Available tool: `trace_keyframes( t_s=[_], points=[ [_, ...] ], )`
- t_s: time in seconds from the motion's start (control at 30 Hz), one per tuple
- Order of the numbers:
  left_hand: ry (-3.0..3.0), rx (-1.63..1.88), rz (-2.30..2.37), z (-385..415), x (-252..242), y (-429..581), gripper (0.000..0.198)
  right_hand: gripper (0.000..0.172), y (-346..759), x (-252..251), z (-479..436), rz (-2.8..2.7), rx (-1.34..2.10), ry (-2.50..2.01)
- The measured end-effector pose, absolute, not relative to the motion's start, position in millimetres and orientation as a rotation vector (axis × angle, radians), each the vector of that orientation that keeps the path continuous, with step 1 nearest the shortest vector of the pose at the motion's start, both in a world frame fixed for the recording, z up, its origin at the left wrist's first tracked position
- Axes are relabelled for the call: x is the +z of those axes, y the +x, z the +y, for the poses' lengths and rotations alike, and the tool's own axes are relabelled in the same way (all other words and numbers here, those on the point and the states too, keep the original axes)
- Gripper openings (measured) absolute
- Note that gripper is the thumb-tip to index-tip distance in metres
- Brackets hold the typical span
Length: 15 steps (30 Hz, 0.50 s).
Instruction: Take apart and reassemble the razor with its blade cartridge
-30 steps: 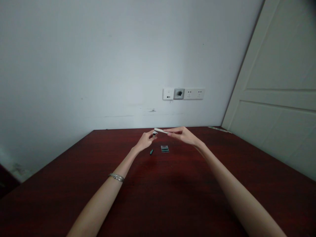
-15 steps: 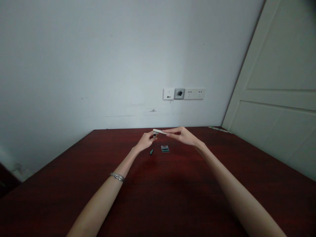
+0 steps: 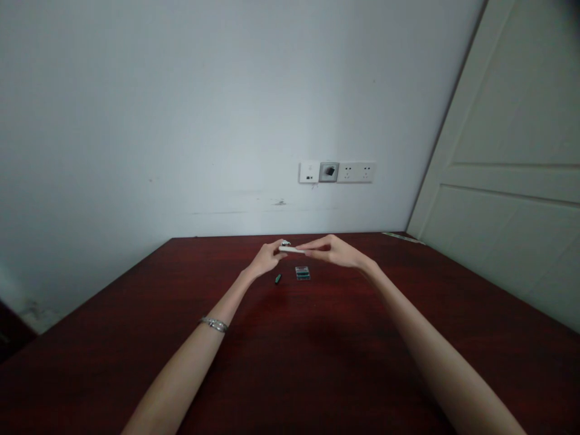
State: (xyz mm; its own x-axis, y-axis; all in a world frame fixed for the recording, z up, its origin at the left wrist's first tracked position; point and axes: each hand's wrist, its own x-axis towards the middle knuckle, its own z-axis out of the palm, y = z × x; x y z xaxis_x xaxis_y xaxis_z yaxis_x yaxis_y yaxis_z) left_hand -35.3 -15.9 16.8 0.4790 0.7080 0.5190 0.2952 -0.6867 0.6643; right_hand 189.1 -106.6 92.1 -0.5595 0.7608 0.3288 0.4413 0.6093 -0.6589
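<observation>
My left hand (image 3: 266,259) is closed on a small white-and-dark object (image 3: 285,243) whose kind I cannot make out. My right hand (image 3: 333,251) pinches one end of a thin, flat white piece (image 3: 290,249). Its other end lies across the front of the object at my left fingertips and covers part of it. Both hands are raised over the far part of the table. Below them, on the tabletop, lie a small dark-green stick-like piece (image 3: 278,279) and a small transparent case (image 3: 302,273) with something green in it.
The dark red wooden table (image 3: 290,356) reaches to a pale wall (image 3: 217,121). Sockets and a switch plate (image 3: 356,172) sit on the wall above it. A thin printed strip (image 3: 402,238) lies at the back right corner, by a white panelled door (image 3: 507,181).
The white piece in my right hand has come down a little and lies flatter, now in front of the object in my left hand. The things on the table have not moved.
</observation>
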Motion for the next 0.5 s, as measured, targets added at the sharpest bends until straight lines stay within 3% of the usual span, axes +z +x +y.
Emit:
trace_keyframes(
  t_s=[0.3, 0.5],
  points=[
    [1.643, 1.016, 0.652, -26.8, 16.8, -21.6, 0.034, 0.061, 160.5, 59.0, -87.1, -1.587, 0.839, -0.985],
    [1.358, 0.979, 0.519, -36.4, 15.4, -11.2, 0.047, 0.054, 130.6, 30.6, -84.5, -1.59, 0.691, -1.016]
  ],
)
